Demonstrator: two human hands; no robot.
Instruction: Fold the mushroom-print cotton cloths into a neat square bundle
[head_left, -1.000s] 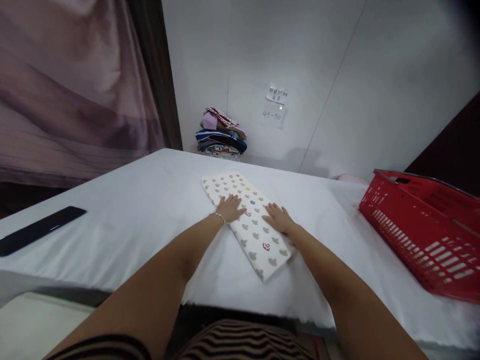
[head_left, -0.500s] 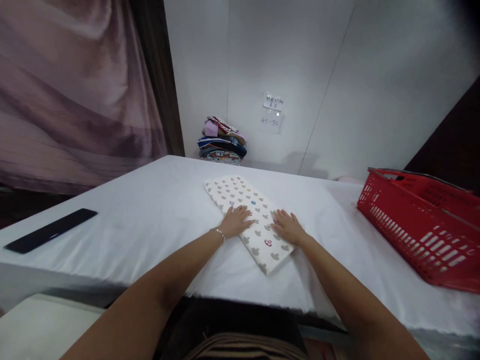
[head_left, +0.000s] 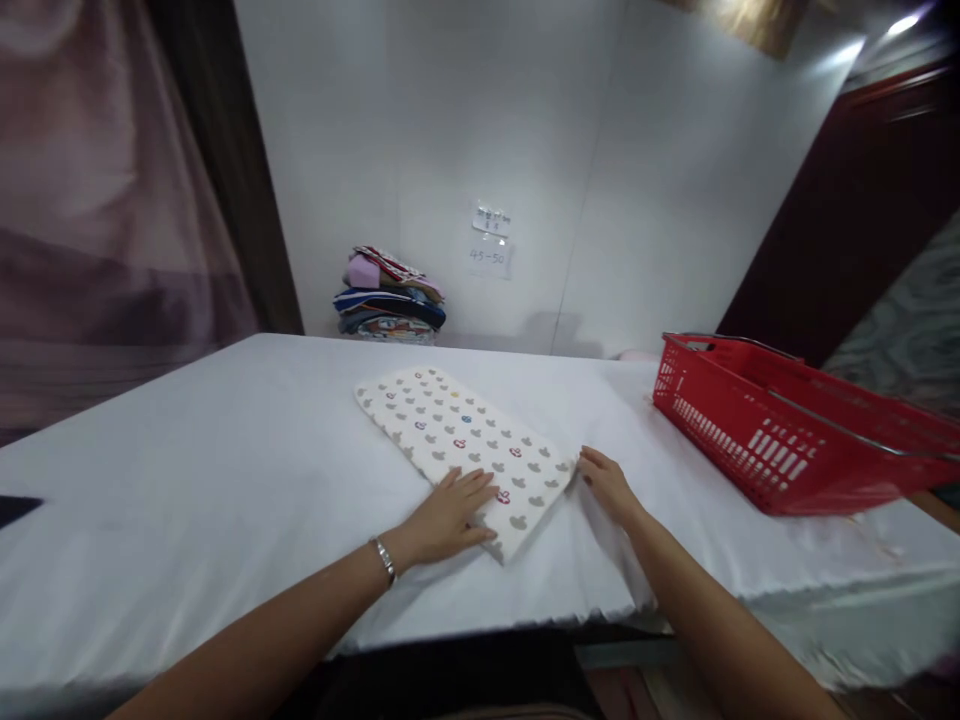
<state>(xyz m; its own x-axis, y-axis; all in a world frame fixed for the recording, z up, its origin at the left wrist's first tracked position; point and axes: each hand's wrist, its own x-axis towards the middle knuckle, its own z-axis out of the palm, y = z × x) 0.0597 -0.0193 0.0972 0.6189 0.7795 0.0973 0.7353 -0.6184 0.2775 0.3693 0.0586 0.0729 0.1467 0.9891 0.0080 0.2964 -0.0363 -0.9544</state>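
A folded white cloth printed with grey apple-like shapes and a few coloured ones lies at a slant on the white-covered table. My left hand, a bracelet at its wrist, rests flat on the cloth's near left part with fingers spread. At the cloth's right corner, my right hand has its fingertips pinched on the edge, which lifts slightly there. The thumb of that hand is mostly hidden.
A red plastic basket with metal handles stands on the table at right. Folded fabrics are stacked by the back wall, left of paper labels. A dark flat object lies at the left edge.
My right hand has slid off the cloth's top to its right corner and closed there. My left hand has moved toward the near end. The view has turned right.
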